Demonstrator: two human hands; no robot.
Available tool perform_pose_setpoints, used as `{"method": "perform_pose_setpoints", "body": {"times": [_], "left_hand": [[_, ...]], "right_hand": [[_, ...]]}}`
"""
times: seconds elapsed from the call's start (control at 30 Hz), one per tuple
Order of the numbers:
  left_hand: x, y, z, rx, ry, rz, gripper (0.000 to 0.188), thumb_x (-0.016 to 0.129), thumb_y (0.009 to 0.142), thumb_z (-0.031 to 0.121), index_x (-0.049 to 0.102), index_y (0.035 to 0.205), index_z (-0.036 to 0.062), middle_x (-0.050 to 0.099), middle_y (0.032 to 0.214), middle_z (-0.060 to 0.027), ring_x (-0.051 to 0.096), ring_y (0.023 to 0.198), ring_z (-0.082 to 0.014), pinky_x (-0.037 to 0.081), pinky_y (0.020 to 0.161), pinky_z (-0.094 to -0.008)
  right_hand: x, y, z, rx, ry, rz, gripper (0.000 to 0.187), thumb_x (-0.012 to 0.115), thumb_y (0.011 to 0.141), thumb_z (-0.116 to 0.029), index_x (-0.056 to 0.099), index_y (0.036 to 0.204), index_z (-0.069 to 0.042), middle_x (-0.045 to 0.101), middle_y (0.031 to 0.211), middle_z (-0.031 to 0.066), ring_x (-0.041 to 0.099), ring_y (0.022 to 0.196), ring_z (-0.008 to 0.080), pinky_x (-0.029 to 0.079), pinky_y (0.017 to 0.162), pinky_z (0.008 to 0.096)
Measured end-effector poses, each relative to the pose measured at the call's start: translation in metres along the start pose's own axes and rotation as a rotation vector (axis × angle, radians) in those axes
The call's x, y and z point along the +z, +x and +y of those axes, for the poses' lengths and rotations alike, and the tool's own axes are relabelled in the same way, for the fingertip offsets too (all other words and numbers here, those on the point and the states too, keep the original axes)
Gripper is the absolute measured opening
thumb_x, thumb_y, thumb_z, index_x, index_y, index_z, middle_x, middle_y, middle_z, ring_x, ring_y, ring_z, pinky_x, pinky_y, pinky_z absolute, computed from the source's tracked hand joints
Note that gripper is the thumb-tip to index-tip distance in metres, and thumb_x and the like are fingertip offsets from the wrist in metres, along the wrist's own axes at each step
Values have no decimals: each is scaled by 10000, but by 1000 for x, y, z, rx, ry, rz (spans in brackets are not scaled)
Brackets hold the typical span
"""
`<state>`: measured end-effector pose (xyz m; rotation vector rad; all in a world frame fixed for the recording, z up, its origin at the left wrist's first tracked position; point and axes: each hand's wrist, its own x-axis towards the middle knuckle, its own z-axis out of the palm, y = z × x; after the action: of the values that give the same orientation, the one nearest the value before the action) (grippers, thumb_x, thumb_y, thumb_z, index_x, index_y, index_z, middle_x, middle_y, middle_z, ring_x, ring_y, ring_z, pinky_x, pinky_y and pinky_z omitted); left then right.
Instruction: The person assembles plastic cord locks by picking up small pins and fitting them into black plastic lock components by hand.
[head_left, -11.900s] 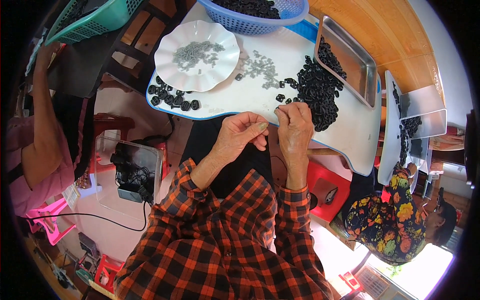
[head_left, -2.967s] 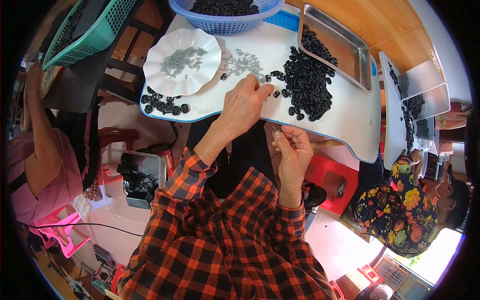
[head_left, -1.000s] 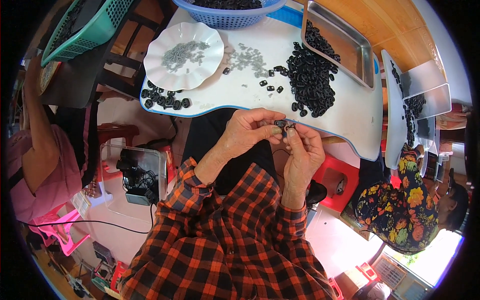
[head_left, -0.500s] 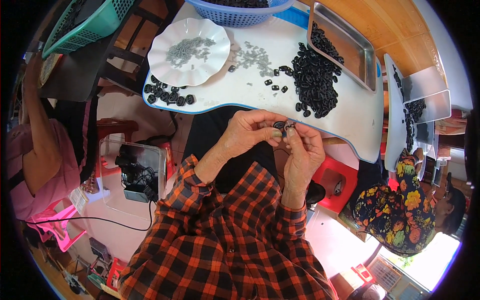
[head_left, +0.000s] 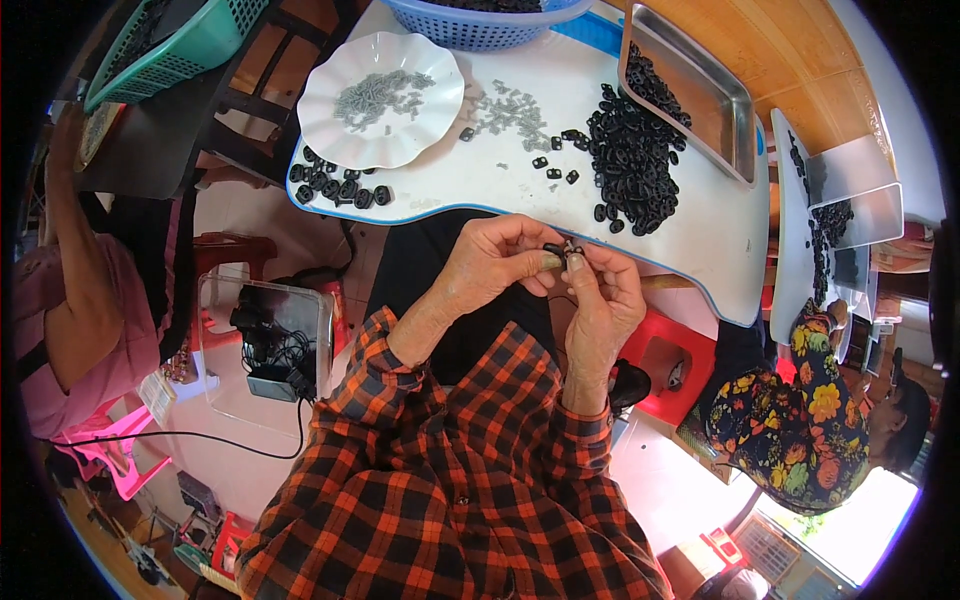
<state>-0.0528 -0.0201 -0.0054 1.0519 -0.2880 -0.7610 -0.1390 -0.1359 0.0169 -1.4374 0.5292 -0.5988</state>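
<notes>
Pinching one small black plastic part [head_left: 556, 247] between them, the left hand [head_left: 492, 265] and right hand [head_left: 601, 296] meet just below the white surface [head_left: 700, 240], near its edge, with the black parts pile [head_left: 632, 160] above.

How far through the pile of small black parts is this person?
Done: a small row of black ring-shaped plastic parts lies beside the white scalloped plate. In hand: left hand and right hand pinch one black part together. Left: the large heap of loose black parts and scattered small grey pieces.
</notes>
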Motion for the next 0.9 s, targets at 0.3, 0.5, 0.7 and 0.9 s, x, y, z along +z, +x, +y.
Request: {"method": "perform_pose_setpoints", "body": {"times": [0.3, 0.5, 0.7, 0.9], "left_hand": [[3, -2, -5, -62, -219, -1, 226, 616, 844, -4, 615, 1059, -73, 670, 876, -159, 671, 746, -203, 584, 674, -322], [4, -4, -9, 71, -58, -33, 272, 639, 818, -26, 600, 1082, -77, 669, 899, -159, 670, 778, -196, 577, 692, -310], [7, -5, -8, 90, 3, -4, 291, 643, 812, -35, 598, 1097, -66, 666, 886, -131, 659, 758, -158, 573, 676, -272], [1, -4, -7, 81, -35, -14, 302, 642, 812, -29, 598, 1110, -57, 657, 824, -105, 643, 693, -140, 569, 613, -258]], "right_hand": [[2, -1, -2, 2, 27, 22, 114, 637, 828, 25, 588, 929, 5, 633, 841, 43, 587, 747, 78, 459, 682, 189], [2, 0, 0, 10, 8, 23, 116, 634, 826, 33, 589, 929, 3, 636, 838, 47, 587, 749, 78, 463, 680, 188], [2, 0, -1, -2, 17, 28, 121, 635, 822, 39, 590, 929, 4, 633, 832, 42, 580, 743, 77, 463, 669, 190], [-2, -3, -13, 59, 2, 22, 141, 635, 820, 43, 590, 949, 8, 623, 820, 38, 567, 723, 72, 452, 657, 184]]}}
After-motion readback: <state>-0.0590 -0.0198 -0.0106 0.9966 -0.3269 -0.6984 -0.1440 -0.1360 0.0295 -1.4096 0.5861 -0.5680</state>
